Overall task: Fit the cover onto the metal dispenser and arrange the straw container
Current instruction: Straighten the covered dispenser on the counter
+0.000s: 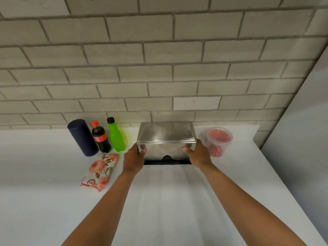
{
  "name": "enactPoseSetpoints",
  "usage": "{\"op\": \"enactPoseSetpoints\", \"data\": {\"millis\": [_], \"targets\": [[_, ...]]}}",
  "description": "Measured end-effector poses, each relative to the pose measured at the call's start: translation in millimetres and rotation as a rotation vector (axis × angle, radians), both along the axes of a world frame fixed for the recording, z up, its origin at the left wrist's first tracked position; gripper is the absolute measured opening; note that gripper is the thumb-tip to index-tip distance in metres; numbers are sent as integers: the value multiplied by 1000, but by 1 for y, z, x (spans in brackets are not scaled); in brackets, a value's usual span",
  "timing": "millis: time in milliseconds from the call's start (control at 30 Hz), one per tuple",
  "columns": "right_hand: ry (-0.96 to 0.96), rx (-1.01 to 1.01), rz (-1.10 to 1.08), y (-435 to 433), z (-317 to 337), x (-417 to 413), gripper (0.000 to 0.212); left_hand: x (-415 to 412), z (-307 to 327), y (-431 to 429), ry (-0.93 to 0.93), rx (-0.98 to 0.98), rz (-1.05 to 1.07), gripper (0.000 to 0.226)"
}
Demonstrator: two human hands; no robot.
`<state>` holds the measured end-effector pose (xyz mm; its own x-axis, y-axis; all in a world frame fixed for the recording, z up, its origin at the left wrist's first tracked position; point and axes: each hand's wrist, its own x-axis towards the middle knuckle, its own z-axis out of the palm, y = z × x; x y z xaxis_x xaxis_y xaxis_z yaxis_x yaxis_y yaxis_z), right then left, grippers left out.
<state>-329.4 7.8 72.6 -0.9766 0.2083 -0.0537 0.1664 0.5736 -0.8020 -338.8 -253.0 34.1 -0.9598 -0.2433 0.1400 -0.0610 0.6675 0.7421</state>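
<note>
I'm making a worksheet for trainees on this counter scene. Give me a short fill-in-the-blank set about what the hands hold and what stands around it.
1. Both hands, the left hand and the right hand, grip the sides of the ____ cover.
2. The bottle nearest the cover's left side is bright ____.
3. The clear straw container stands to the cover's ____.
4. The flowered packet lies ____ on the counter.

Missing words: metal; green; right; flat
</note>
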Motion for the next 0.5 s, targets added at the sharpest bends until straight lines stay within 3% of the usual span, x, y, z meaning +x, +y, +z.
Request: {"op": "enactPoseSetpoints", "data": {"millis": [300, 500], "targets": [[-8, 14, -7, 0, -3, -6, 33, -7, -6, 0, 8, -56, 8, 29], [-10, 10, -3, 1, -4, -6, 27, -5, -5, 1, -10, -31, 12, 32]]}}
